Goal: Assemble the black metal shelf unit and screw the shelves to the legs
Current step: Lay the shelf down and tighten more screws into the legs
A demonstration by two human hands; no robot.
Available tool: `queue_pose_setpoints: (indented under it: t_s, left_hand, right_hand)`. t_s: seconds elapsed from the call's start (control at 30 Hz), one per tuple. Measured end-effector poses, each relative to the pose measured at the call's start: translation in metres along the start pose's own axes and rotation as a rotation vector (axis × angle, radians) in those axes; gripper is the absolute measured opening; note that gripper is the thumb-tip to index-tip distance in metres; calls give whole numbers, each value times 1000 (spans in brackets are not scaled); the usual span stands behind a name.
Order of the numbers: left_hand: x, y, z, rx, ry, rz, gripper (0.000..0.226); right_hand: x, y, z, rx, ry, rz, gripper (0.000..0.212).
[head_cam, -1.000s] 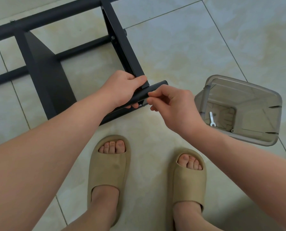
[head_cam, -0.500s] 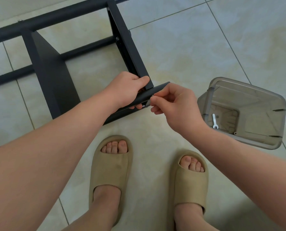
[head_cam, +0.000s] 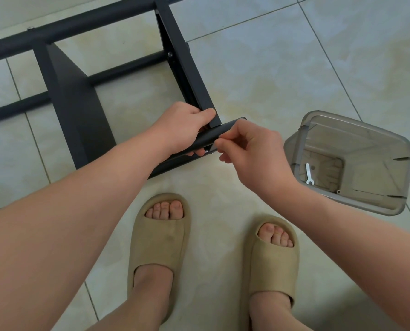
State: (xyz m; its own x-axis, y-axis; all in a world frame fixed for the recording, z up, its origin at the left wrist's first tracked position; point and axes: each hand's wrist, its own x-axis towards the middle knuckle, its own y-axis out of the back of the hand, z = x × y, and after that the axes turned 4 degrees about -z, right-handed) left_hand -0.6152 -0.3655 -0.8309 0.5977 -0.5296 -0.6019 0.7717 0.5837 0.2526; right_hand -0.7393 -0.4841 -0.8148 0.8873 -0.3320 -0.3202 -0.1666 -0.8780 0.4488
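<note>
Black shelf frame (head_cam: 79,108) lies on the tiled floor (head_cam: 283,68). Left hand (head_cam: 185,130) wraps its fingers around the round leg (head_cam: 219,131) at the frame's near corner, thumb on top. Right hand (head_cam: 254,154) has thumb and forefinger pinched together at the leg's lower edge, other fingers curled; what they pinch I cannot tell. Right of it, a grey bin (head_cam: 357,125) holds a wrench (head_cam: 308,174).

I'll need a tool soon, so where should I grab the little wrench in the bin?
Pinch the wrench by its thin middle shaft, reaching straight down through the open top of the bin. It lies flat on the bin's floor with walls all round, so no side approach works; the right hand is nearer.
</note>
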Motion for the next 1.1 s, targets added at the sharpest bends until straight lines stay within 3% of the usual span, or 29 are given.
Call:
queue_pose_setpoints:
  t_s: [0.17,0.37,0.57,0.8,1.1]
  left_hand:
    - [1,0,-1,0,0,-1,54]
    - [1,1,-1,-11,-8,-15,55]
    - [0,0,1,-16,-5,-10,53]
    - [-1,0,2,5,-3,6,53]
    - [-1,0,1,5,-4,8,52]
  right_hand:
    - [1,-3,-2,443,-170,12,16]
    - [-4,-9,-2,650,-212,36,11]
    - [-5,-3,1,586,-167,-13,7]
    - [0,5,2,245,-57,-57,19]
    - [-4,0,-5,319,-118,1,17]
